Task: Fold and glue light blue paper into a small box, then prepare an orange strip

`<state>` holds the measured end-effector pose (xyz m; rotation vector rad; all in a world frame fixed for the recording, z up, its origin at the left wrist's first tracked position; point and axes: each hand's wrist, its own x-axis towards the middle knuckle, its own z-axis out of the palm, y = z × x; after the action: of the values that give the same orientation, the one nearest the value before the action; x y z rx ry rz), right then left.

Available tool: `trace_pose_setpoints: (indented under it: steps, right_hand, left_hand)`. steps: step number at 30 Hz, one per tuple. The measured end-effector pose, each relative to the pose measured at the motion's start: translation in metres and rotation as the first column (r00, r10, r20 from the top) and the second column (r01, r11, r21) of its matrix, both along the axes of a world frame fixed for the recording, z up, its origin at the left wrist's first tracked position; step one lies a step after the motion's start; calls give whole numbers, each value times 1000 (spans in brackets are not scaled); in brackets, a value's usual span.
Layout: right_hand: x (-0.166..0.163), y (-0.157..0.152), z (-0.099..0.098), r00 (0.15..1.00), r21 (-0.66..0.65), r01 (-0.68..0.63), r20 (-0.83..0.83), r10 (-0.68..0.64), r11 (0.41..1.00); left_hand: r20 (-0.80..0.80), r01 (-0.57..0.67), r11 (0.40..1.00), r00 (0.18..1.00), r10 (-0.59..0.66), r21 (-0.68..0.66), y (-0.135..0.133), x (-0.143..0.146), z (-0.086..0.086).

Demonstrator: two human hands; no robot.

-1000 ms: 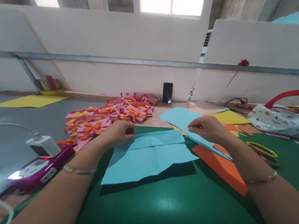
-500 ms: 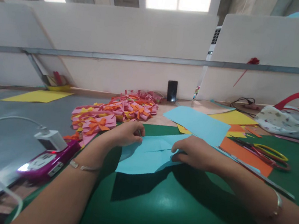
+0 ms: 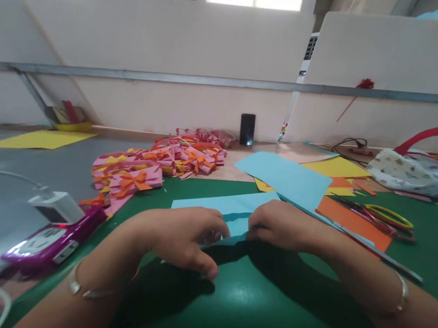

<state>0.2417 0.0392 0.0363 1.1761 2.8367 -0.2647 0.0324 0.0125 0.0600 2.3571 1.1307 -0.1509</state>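
Observation:
A light blue folded paper sheet (image 3: 224,207) lies on the green cutting mat (image 3: 263,311) in front of me. My left hand (image 3: 180,234) rests on its near left edge, fingers curled and pinching the paper. My right hand (image 3: 281,226) presses the near right part of the same sheet, fingers bent down on it. The two hands almost meet at the middle of the fold, and the near edge of the paper is hidden under them.
A heap of pink and orange paper bows (image 3: 153,165) lies at the back left. More sheets lie behind: blue (image 3: 286,176), orange (image 3: 353,222), yellow (image 3: 335,167). Scissors with yellow handles (image 3: 386,217) and a metal ruler (image 3: 370,245) lie on the right, a purple power strip (image 3: 49,240) on the left, a phone (image 3: 246,129) against the wall.
Both hands came toward me and together along the blue sheet. The sheet now looks folded narrower, with its near flap tucked under the hands.

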Motion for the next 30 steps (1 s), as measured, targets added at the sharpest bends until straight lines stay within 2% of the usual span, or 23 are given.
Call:
trace_pose_setpoints:
  steps: [2,5,11,19,22,26,30]
  right_hand:
    - [2,2,0,1000,-10,-5,-6,5,1000]
    - [6,7,0,1000,-11,19,-24,-19,1000]
    - [12,20,-5,994,87,95,50,-100,992]
    - [20,32,-13,984,113,142,95,-153,983]
    - [19,31,-13,984,135,132,99,-146,982]
    - [9,19,-9,989,198,100,90,-120,975]
    - [-5,11,-8,996,273,38,68,-58,961]
  left_hand:
    - [-25,8,996,1000,-5,90,3,0,-6]
    - [-11,-14,991,1000,15,136,11,-5,-10]
    - [-32,-115,982,992,121,150,22,-8,-13]
    - [-109,-103,987,987,116,122,21,-7,-15]
    - [-145,-147,976,975,170,159,19,0,-17]
    - [-239,-180,933,935,260,311,16,11,-23]
    - [-242,-222,917,919,310,330,17,11,-28]
